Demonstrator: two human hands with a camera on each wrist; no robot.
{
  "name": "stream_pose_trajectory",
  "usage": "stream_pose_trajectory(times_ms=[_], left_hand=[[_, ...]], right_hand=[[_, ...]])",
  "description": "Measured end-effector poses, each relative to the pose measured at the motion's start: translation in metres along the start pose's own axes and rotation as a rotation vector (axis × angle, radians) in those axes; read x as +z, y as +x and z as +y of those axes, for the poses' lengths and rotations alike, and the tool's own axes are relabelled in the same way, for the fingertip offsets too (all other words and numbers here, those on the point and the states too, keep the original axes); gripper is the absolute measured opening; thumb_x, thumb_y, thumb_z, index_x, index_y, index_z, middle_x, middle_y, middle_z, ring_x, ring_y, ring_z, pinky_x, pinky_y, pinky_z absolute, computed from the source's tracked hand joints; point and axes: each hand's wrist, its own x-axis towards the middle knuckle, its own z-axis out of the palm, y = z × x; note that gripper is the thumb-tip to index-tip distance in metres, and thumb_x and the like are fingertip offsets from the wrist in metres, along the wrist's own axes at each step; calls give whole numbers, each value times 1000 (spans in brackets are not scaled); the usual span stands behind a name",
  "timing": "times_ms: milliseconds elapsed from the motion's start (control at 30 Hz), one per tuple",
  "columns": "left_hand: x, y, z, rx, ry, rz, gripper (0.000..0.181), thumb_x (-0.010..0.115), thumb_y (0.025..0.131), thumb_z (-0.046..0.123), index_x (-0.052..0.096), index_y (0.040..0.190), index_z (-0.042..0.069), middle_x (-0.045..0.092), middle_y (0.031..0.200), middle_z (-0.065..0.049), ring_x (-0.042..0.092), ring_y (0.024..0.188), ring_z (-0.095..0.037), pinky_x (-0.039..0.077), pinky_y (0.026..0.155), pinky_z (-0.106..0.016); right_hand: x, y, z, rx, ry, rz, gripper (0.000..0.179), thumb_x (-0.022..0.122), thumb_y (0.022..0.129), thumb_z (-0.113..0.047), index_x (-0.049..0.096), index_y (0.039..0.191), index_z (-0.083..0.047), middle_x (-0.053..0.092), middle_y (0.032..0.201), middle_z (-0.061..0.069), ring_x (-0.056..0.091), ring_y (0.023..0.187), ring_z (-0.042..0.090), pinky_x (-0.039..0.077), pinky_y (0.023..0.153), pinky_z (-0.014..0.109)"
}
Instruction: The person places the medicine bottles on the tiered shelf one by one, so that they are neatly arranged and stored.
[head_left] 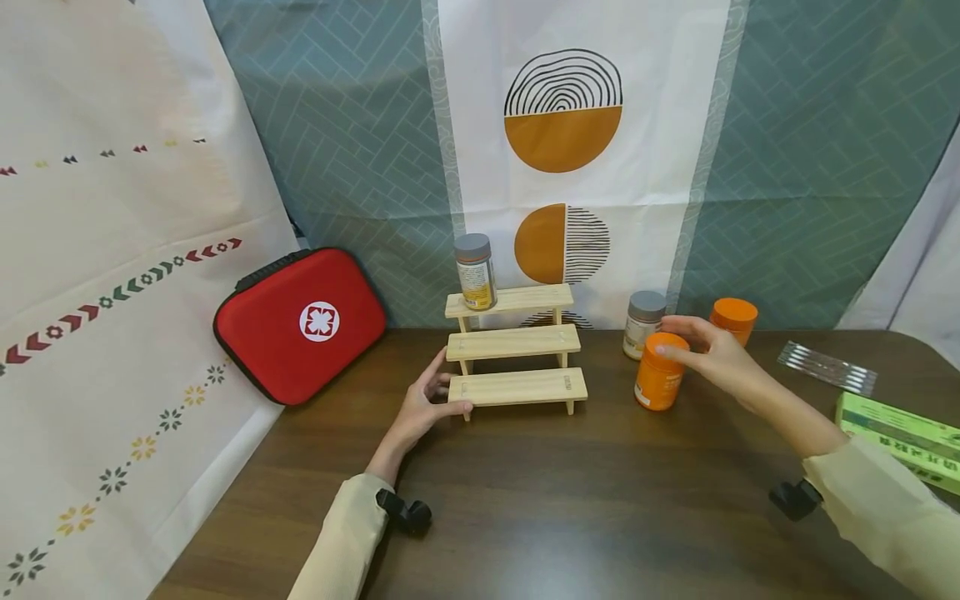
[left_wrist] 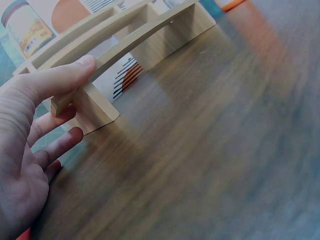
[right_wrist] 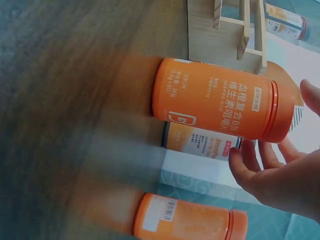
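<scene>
My left hand (head_left: 423, 408) pinches the left end of the lowest step of a three-tier wooden riser (head_left: 517, 387). In the left wrist view the thumb lies on top of the board and fingers are beneath it. A grey-capped bottle (head_left: 476, 275) with a yellow label stands on the top step. My right hand (head_left: 712, 354) is spread around the cap of an orange bottle (head_left: 658, 375) that stands upright on the table. In the right wrist view its thumb looks apart from the cap, with the fingers just behind it.
A second grey-capped bottle (head_left: 641, 321) and another orange bottle (head_left: 735, 317) stand behind the right hand. Farther right lie a clear pack of thin sticks (head_left: 827, 367) and a green box (head_left: 903, 437). A red first-aid case (head_left: 300, 325) leans at the left by the curtain.
</scene>
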Motion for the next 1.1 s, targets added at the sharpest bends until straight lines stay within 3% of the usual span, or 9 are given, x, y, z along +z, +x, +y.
stream_pose_trajectory(times_ms=[500,733,833,933,1033,1100], left_hand=[[0,1,0,-7,0,-2,100,80,78,3,21,157,20,63,123,-22,59,97,-18,43,92,-29],[0,1,2,-7,-1,4,100,80,77,2,23,156,24,63,122,-21,59,98,-19,43,93,-30],[0,0,2,-5,0,3,100,80,77,2,24,156,25,63,122,-22,58,98,-19,43,93,-30],[0,0,1,-3,-6,-1,100,80,77,2,23,156,24,63,122,-22,59,99,-19,43,93,-29],[0,0,0,-4,-9,-1,100,80,77,2,23,156,25,63,122,-22,59,98,-19,43,92,-28],[0,0,0,-7,-6,1,100,80,77,2,23,156,25,63,122,-22,59,98,-18,43,92,-28]], right_hand=[[6,-1,12,7,30,-25,72,66,93,-27,30,150,0,43,146,28,45,128,40,42,81,9],[7,0,14,15,41,-39,75,67,92,-26,28,151,0,41,148,28,41,133,41,45,97,30],[7,0,14,16,46,-33,74,68,92,-26,30,150,1,42,147,28,47,128,34,45,91,21],[8,1,14,19,44,-25,72,68,92,-27,32,148,1,44,145,27,52,118,16,42,83,11],[8,1,14,23,38,-19,71,68,91,-28,34,146,2,46,144,27,52,113,9,42,82,10],[9,1,14,25,33,-17,71,68,92,-28,35,146,2,46,144,27,53,114,11,42,82,11]])
